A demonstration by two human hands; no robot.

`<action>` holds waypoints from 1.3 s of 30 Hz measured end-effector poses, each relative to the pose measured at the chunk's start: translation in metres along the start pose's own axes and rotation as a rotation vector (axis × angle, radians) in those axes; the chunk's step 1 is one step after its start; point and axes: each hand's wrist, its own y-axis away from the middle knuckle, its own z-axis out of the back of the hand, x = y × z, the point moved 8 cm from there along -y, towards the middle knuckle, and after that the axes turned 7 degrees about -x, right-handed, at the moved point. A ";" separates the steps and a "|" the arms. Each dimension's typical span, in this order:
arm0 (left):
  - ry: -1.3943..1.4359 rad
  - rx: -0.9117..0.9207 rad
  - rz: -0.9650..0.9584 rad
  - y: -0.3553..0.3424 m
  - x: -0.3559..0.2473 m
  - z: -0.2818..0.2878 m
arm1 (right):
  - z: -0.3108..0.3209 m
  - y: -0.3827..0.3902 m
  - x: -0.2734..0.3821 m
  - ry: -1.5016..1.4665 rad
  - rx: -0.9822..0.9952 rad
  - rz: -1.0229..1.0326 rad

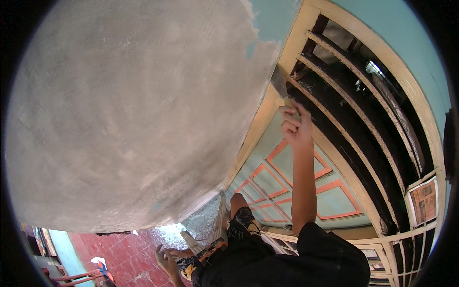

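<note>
My right hand (296, 126) is raised, its fingers closed round the handle of a putty knife (278, 82). The broad blade points up and lies against the edge where the grey plastered wall (143, 105) meets the cream wooden frame (292, 56). Low on the left hangs my left hand (167, 263), its fingers loosely bent and apart, with nothing seen in it. It is near a ladder (220, 227) that stands below me, close to my legs.
Right of the knife is a vent opening with curved cream slats (354, 91). Beneath it is a pale green door (282, 179) with orange trim. Far below lies a red tiled floor (119, 253), with a red-legged object (81, 276) at lower left. Bluish paint (272, 19) shows above the plaster.
</note>
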 end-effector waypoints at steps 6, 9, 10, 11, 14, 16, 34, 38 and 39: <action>0.034 0.000 0.062 0.007 -0.005 0.001 | -0.046 0.010 0.018 -0.116 0.147 -0.054; 0.032 -0.019 0.042 0.004 0.008 0.005 | -0.036 0.016 0.026 0.070 0.072 -0.006; 0.031 -0.025 0.031 0.003 0.014 0.007 | -0.039 0.018 0.031 0.068 0.120 -0.007; 0.043 -0.025 0.025 0.003 0.019 0.008 | -0.042 0.021 0.037 0.066 0.167 -0.008; 0.066 -0.017 0.034 0.009 0.012 0.002 | -0.049 0.024 0.041 0.194 0.215 -0.006; 0.066 -0.008 0.053 0.010 0.006 0.002 | -0.049 0.021 0.046 0.369 0.161 0.000; 0.046 -0.025 0.030 0.012 0.015 0.005 | -0.113 0.045 0.064 2.037 -0.391 0.853; 0.043 -0.056 0.043 0.013 0.023 0.006 | -0.103 0.035 0.066 2.176 -0.433 0.947; 0.035 -0.063 0.034 0.013 0.025 0.007 | -0.104 0.034 0.066 2.202 -0.418 0.962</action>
